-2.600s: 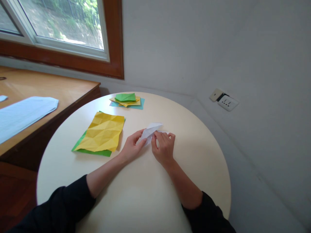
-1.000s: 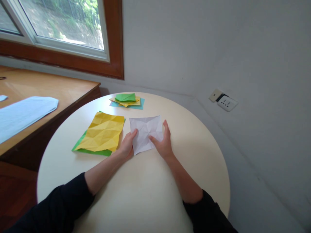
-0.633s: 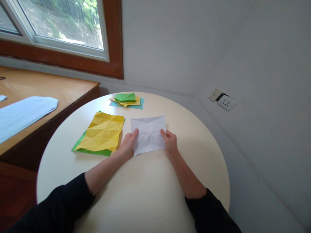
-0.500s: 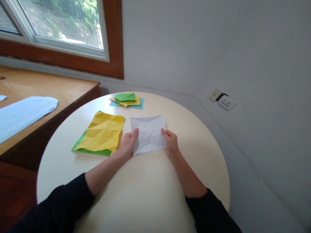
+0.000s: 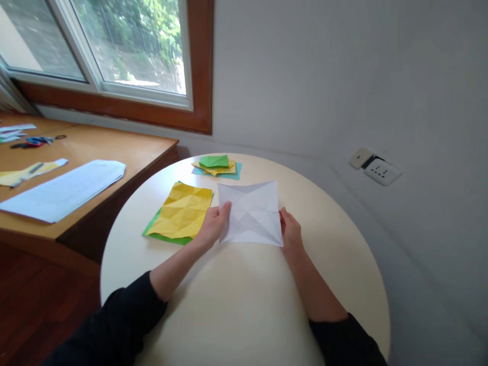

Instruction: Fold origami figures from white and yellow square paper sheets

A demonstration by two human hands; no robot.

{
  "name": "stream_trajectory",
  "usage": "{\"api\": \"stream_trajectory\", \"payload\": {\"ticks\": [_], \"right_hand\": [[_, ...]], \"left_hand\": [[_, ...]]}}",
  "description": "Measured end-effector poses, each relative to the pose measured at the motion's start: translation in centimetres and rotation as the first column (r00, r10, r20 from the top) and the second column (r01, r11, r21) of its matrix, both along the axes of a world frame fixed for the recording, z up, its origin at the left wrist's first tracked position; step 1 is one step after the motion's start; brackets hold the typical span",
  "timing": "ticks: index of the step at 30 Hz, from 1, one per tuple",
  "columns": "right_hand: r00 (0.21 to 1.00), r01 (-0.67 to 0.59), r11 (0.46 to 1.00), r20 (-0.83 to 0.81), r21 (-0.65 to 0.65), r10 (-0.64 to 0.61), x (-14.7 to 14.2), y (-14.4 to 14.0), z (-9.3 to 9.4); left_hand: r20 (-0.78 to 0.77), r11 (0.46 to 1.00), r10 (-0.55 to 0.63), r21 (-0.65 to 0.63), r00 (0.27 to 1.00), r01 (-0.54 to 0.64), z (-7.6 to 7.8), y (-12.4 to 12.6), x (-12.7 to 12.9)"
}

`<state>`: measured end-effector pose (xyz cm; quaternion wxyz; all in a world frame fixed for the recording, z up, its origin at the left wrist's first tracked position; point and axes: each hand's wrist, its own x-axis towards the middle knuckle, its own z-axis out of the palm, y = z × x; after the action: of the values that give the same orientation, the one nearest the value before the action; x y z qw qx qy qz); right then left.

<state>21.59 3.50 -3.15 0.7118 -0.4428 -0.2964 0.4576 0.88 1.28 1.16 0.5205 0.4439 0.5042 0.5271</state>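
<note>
The white sheet (image 5: 251, 213), a folded wedge seconds ago, now lies opened flat just right of the yellow paper (image 5: 183, 211) (creases showing), left hand (image 5: 215, 229) and right hand (image 5: 290, 234) pinching its side edges.

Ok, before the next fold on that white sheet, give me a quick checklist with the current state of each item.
1. White sheet opened out, not folded up: ok, spread as a creased square.
2. Left hand on the sheet's left edge: ok.
3. Right hand on the sheet's right edge: ok.
4. Sheet apart from the yellow sheet: cannot tell, their edges come close near the left hand.
5. Round table bare on the near side of the sheet: ok.
6. Sheet lying fully flat: cannot tell, creases show and the edges may be lifted.
</note>
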Motion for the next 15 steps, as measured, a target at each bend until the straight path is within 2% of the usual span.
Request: {"api": "stream_trajectory", "payload": {"ticks": [4,8,10,13,15], "right_hand": [[0.987,-0.003,1.0,-0.163,0.025,0.007,-0.3,0.1,0.2],[0.983,-0.016,1.0,-0.183,0.022,0.02,-0.4,0.0,0.4],[0.98,-0.026,0.999,-0.196,0.023,0.03,-0.4,0.0,0.4],[0.973,-0.025,0.999,-0.227,0.019,0.029,-0.4,0.0,0.5],[0.973,-0.023,1.0,-0.231,0.015,0.026,-0.5,0.0,0.5]], "left_hand": [[-0.119,0.994,0.11,0.018,0.987,-0.108,2.3,1.6,-5.1],[-0.24,0.996,0.083,-0.002,0.967,-0.086,3.9,2.9,-11.2],[-0.278,0.999,0.044,-0.018,0.96,-0.051,3.9,3.3,-13.5],[-0.357,0.999,0.002,-0.046,0.934,-0.019,3.1,4.0,-15.6],[-0.464,0.995,0.012,-0.081,0.886,-0.056,2.4,4.4,-16.4]]}}
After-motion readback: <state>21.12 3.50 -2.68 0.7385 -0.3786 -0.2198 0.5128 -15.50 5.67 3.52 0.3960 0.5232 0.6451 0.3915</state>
